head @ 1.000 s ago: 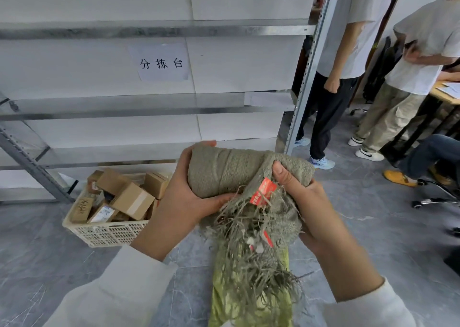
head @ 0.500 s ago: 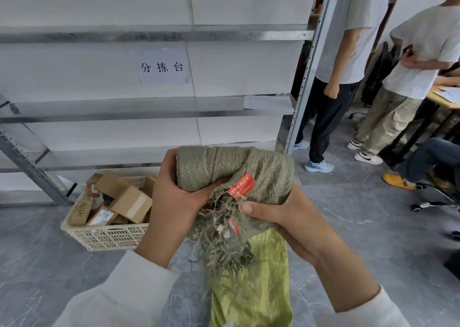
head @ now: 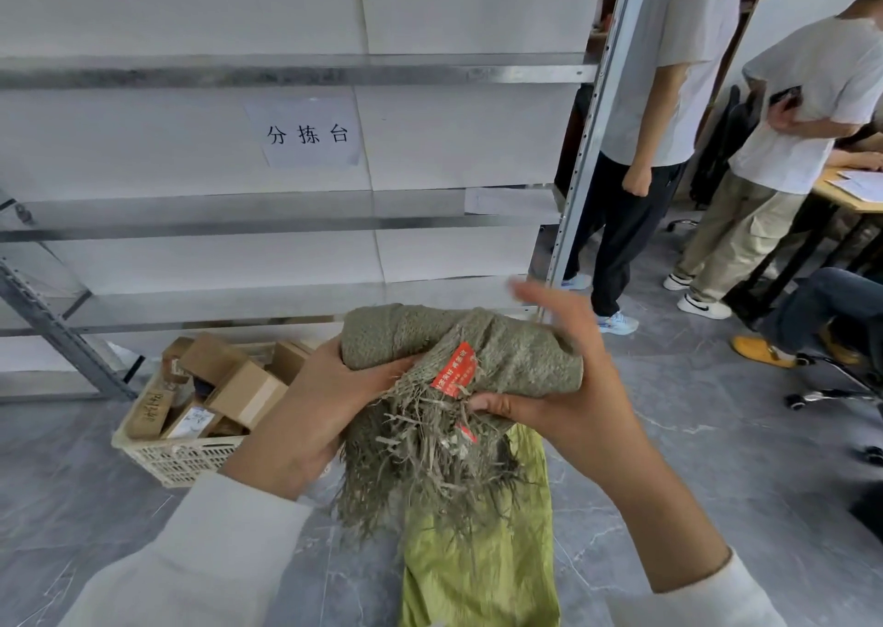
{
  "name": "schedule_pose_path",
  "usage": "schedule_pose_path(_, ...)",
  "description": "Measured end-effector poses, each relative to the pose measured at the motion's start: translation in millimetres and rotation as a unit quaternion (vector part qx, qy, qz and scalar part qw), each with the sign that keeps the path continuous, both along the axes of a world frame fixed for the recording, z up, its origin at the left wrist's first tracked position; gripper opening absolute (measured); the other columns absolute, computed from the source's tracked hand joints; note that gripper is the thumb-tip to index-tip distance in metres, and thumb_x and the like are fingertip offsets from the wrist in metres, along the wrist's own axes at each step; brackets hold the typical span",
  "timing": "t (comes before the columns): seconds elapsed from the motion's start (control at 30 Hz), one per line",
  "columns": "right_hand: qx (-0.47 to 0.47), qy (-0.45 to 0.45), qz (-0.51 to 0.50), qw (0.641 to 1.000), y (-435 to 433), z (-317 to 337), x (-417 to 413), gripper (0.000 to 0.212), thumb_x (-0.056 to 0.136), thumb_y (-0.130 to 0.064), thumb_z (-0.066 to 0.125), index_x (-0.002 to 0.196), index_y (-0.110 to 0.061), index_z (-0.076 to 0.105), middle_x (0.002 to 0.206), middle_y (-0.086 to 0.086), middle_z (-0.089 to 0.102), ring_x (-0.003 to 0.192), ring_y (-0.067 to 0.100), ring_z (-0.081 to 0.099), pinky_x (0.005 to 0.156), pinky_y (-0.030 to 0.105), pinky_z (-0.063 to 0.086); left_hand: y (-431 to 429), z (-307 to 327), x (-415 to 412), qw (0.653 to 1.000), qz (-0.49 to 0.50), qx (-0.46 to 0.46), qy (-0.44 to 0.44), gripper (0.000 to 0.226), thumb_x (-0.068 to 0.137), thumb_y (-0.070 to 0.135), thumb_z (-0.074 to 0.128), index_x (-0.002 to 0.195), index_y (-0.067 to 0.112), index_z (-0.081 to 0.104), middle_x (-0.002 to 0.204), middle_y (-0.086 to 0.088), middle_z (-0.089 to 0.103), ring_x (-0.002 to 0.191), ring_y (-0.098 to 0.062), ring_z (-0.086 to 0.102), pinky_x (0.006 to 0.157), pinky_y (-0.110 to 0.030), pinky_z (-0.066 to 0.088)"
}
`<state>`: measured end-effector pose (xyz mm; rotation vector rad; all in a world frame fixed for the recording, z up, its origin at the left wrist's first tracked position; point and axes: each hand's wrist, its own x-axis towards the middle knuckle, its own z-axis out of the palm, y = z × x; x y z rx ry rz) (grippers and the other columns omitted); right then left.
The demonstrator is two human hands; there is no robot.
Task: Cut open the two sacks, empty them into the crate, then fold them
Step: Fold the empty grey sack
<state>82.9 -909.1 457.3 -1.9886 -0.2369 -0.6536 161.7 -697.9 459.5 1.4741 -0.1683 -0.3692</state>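
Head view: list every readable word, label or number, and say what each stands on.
"分拣台": white paper sign on the back panel of the shelving.
Red tag on the grey sack: white characters, too blurred to read.
Brown box in the crate: dark print, unreadable.
White label on another box: too small to read.

Parcel-sorting room: steel racking [head: 591, 129], "分拣台" wall sign [head: 309, 133], crate [head: 177, 460] of cardboard parcels [head: 246, 391].

gry sack [head: 382, 340], yel-grn sack [head: 478, 578]

metal shelving [head: 286, 71] with paper sign [head: 309, 133]
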Motion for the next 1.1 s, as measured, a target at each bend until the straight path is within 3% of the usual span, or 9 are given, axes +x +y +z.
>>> schedule_pose_path(0.33, 0.171, 0.030, 0.008, 0.985, 5, 7, -1, 0.045, 0.056, -0.042, 0.088, 0.097, -0.033, 0.070, 0.093, -0.008, 0.075, 0.090, 0.010, 0.072, 0.073, 0.025, 0.059, -22, 2, -20, 0.995, 0.037, -0.084, -0.048, 0.097, 0.043, 0.044, 0.088, 0.124, 0.001, 0.056, 0.112, -0.028, 0.065, 0.103, -0.044, 0.064, 0.085, -0.062, 0.051)
schedule_pose_path(0.53, 0.275, 0.083, 0.071, 0.955, 4, 0, 5, 0.034, 0.059, -0.032, 0.087, 0.091, -0.023, 0.077, 0.091, 0.001, 0.077, 0.088, 0.016, 0.074, 0.071, 0.022, 0.057, -29, 6, -29, 0.988, 0.004, -0.131, -0.077, 0.085, 0.013, 0.062, 0.089, 0.087, 0.025, 0.071, 0.073, 0.015, 0.075, 0.070, -0.002, 0.071, 0.058, -0.017, 0.057)
schedule_pose_path(0.7, 0.361, 0.209, 0.107, 0.902, 6, -5, 5, 0.014, 0.067, -0.025, 0.079, 0.061, -0.037, 0.077, 0.060, -0.012, 0.072, 0.062, 0.001, 0.071, 0.050, 0.015, 0.053, -27, 11, -33, 0.990, 0.004, -0.135, -0.046, 0.105, 0.001, 0.062, 0.088, 0.093, 0.017, 0.060, 0.068, 0.007, 0.074, 0.069, -0.013, 0.071, 0.064, -0.031, 0.060)
schedule_pose_path(0.8, 0.371, 0.274, 0.117, 0.880, 14, 3, 0, 0.025, 0.060, -0.043, 0.085, 0.074, -0.023, 0.079, 0.072, -0.006, 0.076, 0.082, 0.025, 0.073, 0.083, 0.052, 0.056, -25, 13, -38, 0.993, 0.017, -0.103, -0.057, 0.107, -0.007, 0.069, 0.080, 0.085, 0.022, 0.054, 0.059, 0.019, 0.070, 0.056, 0.005, 0.067, 0.050, -0.012, 0.053)
schedule_pose_path(0.83, 0.386, 0.277, 0.098, 0.874, 10, -4, 0, 0.042, 0.057, -0.046, 0.084, 0.029, -0.036, 0.054, 0.071, -0.006, 0.075, 0.079, 0.022, 0.074, 0.090, 0.054, 0.053, -25, 13, -38, 0.992, 0.027, -0.099, -0.069, 0.106, -0.006, 0.073, 0.076, 0.083, 0.022, 0.052, 0.057, 0.024, 0.068, 0.056, 0.009, 0.065, 0.049, -0.008, 0.050)
schedule_pose_path(0.87, 0.379, 0.304, 0.103, 0.868, 14, 2, -4, 0.098, 0.053, -0.051, 0.085, 0.137, -0.041, 0.036, 0.075, -0.004, 0.076, 0.080, 0.019, 0.073, 0.088, 0.048, 0.056, -26, 12, -35, 0.991, 0.029, -0.101, -0.079, 0.102, -0.003, 0.072, 0.078, 0.082, 0.020, 0.055, 0.059, 0.022, 0.069, 0.058, 0.008, 0.066, 0.051, -0.011, 0.051)
schedule_pose_path(0.9, 0.435, 0.276, 0.119, 0.849, 8, -10, -2, 0.054, 0.049, -0.056, 0.087, 0.092, -0.025, 0.073, 0.088, 0.002, 0.077, 0.088, 0.020, 0.073, 0.086, 0.041, 0.057, -27, 10, -30, 0.990, 0.026, -0.109, -0.083, 0.096, 0.005, 0.066, 0.085, 0.083, 0.016, 0.062, 0.067, 0.014, 0.073, 0.065, 0.001, 0.070, 0.058, -0.018, 0.055)
schedule_pose_path(1.0, 0.436, 0.302, 0.123, 0.839, 12, -3, -8, 0.129, 0.037, -0.073, 0.083, 0.148, -0.026, 0.036, 0.145, 0.003, 0.051, 0.125, 0.015, 0.052, 0.105, 0.038, 0.039, -26, 2, -18, 0.987, 0.049, -0.087, -0.123, 0.083, 0.030, 0.049, 0.096, 0.099, 0.009, 0.071, 0.096, -0.012, 0.075, 0.092, -0.031, 0.071, 0.080, -0.049, 0.055)
schedule_pose_path(1.1, 0.390, 0.264, 0.136, 0.872, 22, -9, -2, 0.122, 0.045, -0.052, 0.093, 0.147, -0.031, 0.029, 0.140, 0.000, 0.056, 0.127, 0.021, 0.054, 0.108, 0.046, 0.041, -26, -1, -16, 0.981, 0.085, -0.076, -0.155, 0.092, 0.039, 0.050, 0.094, 0.113, 0.005, 0.064, 0.109, -0.017, 0.071, 0.103, -0.036, 0.067, 0.089, -0.060, 0.050)
